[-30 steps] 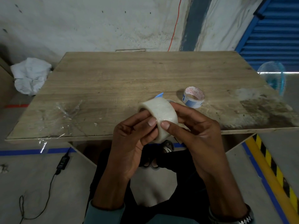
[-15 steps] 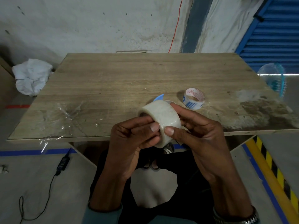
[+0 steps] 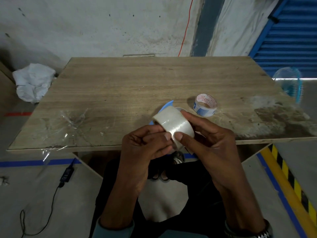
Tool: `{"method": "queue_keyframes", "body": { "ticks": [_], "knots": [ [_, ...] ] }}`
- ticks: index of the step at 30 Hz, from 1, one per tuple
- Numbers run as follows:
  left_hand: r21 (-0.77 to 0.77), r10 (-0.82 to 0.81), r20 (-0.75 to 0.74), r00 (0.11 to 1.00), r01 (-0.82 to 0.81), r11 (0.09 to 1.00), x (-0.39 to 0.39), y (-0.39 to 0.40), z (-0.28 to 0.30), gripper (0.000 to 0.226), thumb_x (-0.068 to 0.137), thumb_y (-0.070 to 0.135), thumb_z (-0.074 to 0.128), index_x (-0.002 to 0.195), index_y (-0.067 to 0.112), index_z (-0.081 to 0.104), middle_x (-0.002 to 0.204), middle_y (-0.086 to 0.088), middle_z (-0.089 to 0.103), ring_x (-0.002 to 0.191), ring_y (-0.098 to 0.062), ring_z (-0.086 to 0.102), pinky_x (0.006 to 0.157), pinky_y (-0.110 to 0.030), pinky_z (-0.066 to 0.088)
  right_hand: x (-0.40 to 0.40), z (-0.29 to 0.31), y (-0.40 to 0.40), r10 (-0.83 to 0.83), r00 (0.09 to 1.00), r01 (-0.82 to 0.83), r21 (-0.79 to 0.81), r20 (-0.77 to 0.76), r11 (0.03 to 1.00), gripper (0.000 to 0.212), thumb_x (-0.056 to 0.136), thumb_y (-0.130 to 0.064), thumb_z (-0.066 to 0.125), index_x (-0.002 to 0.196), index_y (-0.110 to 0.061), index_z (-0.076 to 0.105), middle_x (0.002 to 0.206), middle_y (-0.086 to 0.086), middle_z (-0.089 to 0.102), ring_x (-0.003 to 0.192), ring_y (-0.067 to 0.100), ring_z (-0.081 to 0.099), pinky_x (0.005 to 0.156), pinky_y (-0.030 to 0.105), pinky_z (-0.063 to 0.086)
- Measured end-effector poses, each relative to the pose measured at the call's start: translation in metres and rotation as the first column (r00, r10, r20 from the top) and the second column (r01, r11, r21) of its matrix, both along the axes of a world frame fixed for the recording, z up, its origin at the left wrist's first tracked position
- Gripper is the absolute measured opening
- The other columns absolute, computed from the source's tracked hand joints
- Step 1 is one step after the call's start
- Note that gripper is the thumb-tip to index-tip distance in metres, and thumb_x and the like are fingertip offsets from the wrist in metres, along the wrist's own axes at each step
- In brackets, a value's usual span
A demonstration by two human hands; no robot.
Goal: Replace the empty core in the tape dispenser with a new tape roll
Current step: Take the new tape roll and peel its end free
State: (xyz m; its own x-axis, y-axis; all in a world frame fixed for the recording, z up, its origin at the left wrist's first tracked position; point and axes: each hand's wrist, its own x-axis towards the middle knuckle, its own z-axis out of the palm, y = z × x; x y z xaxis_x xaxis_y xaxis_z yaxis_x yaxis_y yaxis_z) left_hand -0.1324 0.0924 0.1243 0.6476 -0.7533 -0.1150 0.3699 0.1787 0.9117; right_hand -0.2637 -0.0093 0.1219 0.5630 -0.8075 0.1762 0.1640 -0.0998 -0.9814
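Note:
A clear tape roll (image 3: 173,123) is held above the near edge of the wooden table (image 3: 137,86). My left hand (image 3: 145,146) grips its near left side, fingertips on the outer face. My right hand (image 3: 205,143) wraps the right side, thumb pressed on the roll next to the left fingertips. Behind the roll, a blue tape dispenser (image 3: 167,106) lies on the table, mostly hidden. An empty printed core (image 3: 205,104) lies on the table to the right.
Crumpled clear film (image 3: 72,122) lies on the table's near left part. A white bag (image 3: 33,83) sits off the left side, a small fan (image 3: 289,83) off the right. A cable and adapter (image 3: 66,176) lie on the floor.
The roll and both hands have shifted slightly up and away, over the table edge. The grip is the same.

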Motion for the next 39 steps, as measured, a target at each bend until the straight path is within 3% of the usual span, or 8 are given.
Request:
{"method": "queue_keyframes", "body": {
  "ticks": [4, 13, 20, 24, 27, 29, 32, 39],
  "knots": [
    [0.002, 0.015, 0.213, 0.977, -0.015, 1.0, -0.01, -0.006, -0.004, 0.012, 0.078, 0.004, 0.085, 0.082, 0.016, 0.084, 0.081, -0.01, 0.082, 0.075, -0.027, 0.076, 0.077, -0.04, 0.062, 0.009, 0.004, 0.007, -0.116, 0.993, 0.113, 0.088, 0.029, 0.99, 0.033, 0.088, -0.023, 0.082, 0.12, -0.018, 0.08, 0.116, 0.0, 0.082, 0.109, 0.014, 0.078, 0.084, 0.026, 0.062],
    [0.015, -0.037, 0.469, 0.882, 0.034, 0.999, -0.015, -0.007, -0.014, 0.045, 0.079, -0.021, 0.078, 0.082, 0.023, 0.084, 0.083, -0.001, 0.084, 0.077, -0.01, 0.08, 0.074, -0.022, 0.061, 0.014, 0.001, 0.009, -0.095, 0.995, 0.089, 0.268, 0.007, 0.959, 0.027, 0.096, -0.002, 0.07, 0.113, -0.023, 0.078, 0.101, 0.004, 0.083, 0.09, 0.02, 0.08, 0.078, 0.044, 0.062],
    [0.063, -0.079, 0.499, 0.863, 0.055, 0.997, -0.009, -0.006, -0.014, 0.021, 0.086, -0.002, 0.083, 0.102, 0.011, 0.083, 0.091, -0.001, 0.085, 0.088, -0.017, 0.083, 0.079, -0.027, 0.063, 0.008, -0.007, 0.003, -0.06, 0.994, 0.027, 0.322, 0.093, 0.946, 0.039, 0.088, 0.001, 0.063, 0.12, -0.016, 0.078, 0.108, 0.009, 0.083, 0.095, 0.023, 0.078, 0.074, 0.036, 0.064],
    [0.012, 0.16, 0.507, 0.847, -0.193, 0.981, -0.004, -0.005, -0.01, 0.016, 0.086, 0.009, 0.085, 0.089, 0.024, 0.08, 0.082, 0.007, 0.081, 0.076, -0.004, 0.077, 0.072, -0.016, 0.057, 0.002, -0.007, -0.001, -0.003, 0.999, -0.01, 0.261, 0.048, 0.965, 0.046, 0.095, 0.009, 0.056, 0.122, -0.021, 0.079, 0.115, 0.009, 0.081, 0.1, 0.026, 0.078, 0.081, 0.045, 0.063],
    [-0.052, 0.205, 0.688, 0.696, -0.235, 0.971, 0.005, -0.001, -0.012, 0.042, 0.089, 0.012, 0.077, 0.129, 0.022, 0.067, 0.13, 0.004, 0.069, 0.122, -0.014, 0.067, 0.098, -0.018, 0.05, -0.006, -0.006, -0.005, 0.095, 0.995, -0.098, 0.182, 0.027, 0.978, 0.05, 0.08, -0.003, 0.062, 0.119, -0.03, 0.081, 0.116, 0.01, 0.08, 0.103, 0.03, 0.076, 0.085, 0.049, 0.06],
    [-0.01, 0.007, 0.707, 0.707, 0.0, 1.0, 0.011, 0.003, -0.014, 0.057, 0.09, 0.008, 0.067, 0.146, 0.016, 0.058, 0.147, 0.003, 0.061, 0.137, -0.017, 0.058, 0.107, -0.018, 0.045, -0.013, -0.007, -0.01, 0.17, 0.985, -0.169, 0.123, 0.0, 0.978, 0.054, 0.072, -0.011, 0.066, 0.122, -0.025, 0.081, 0.117, 0.015, 0.079, 0.106, 0.028, 0.072, 0.088, 0.043, 0.056],
    [0.077, -0.26, 0.627, 0.735, 0.273, 0.959, 0.01, 0.006, -0.018, 0.055, 0.09, 0.023, 0.061, 0.144, 0.016, 0.06, 0.139, -0.005, 0.065, 0.124, -0.021, 0.065, 0.098, -0.031, 0.052, -0.024, -0.011, -0.015, 0.261, 0.965, -0.261, 0.12, 0.013, 0.958, 0.054, 0.074, -0.004, 0.066, 0.125, -0.016, 0.079, 0.119, 0.024, 0.076, 0.109, 0.031, 0.069, 0.091, 0.043, 0.053],
    [0.153, -0.312, 0.414, 0.855, 0.273, 0.95, 0.012, 0.002, -0.028, 0.023, 0.077, 0.032, 0.08, 0.091, 0.023, 0.064, 0.081, 0.003, 0.069, 0.065, -0.013, 0.066, 0.06, -0.034, 0.052, -0.021, -0.019, -0.023, 0.106, 0.99, -0.116, 0.111, 0.091, 0.987, 0.075, 0.078, 0.002, 0.086, 0.145, -0.022, 0.061, 0.131, 0.008, 0.07, 0.12, 0.022, 0.066, 0.102, 0.038, 0.053]
  ]
}}
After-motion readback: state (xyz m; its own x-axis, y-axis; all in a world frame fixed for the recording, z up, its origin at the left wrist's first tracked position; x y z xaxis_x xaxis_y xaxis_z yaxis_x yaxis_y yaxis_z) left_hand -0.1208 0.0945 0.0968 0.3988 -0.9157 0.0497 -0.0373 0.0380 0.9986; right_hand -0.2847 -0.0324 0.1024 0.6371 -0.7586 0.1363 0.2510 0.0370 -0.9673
